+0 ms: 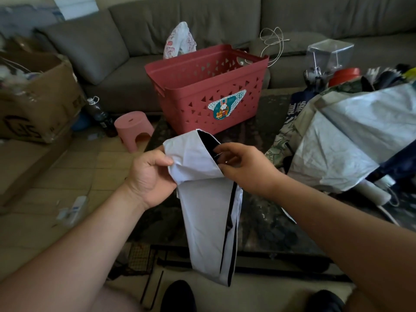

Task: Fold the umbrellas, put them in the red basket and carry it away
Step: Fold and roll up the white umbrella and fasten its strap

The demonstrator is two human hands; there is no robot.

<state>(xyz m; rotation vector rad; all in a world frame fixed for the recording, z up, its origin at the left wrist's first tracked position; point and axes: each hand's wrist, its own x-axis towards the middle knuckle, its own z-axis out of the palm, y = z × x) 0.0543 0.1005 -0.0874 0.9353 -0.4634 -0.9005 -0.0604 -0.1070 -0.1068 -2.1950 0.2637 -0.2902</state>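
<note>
I hold a collapsed white umbrella [207, 212] with a black lining, hanging down in front of me over the dark table [265, 221]. My left hand [150, 174] grips its upper canopy fabric from the left. My right hand [243, 165] pinches the fabric edge at the black lining on the right. The red basket [191, 97] stands on the table's far end, just beyond the umbrella's top, and looks empty. A heap of other unfolded umbrellas [351, 140], white, navy and patterned, lies on the table's right side.
A grey sofa [139, 64] runs behind the table with a plastic bag [180, 39] and a cord on it. A cardboard box [33, 102], a dark bottle [99, 113] and a pink stool [135, 129] stand on the floor at left.
</note>
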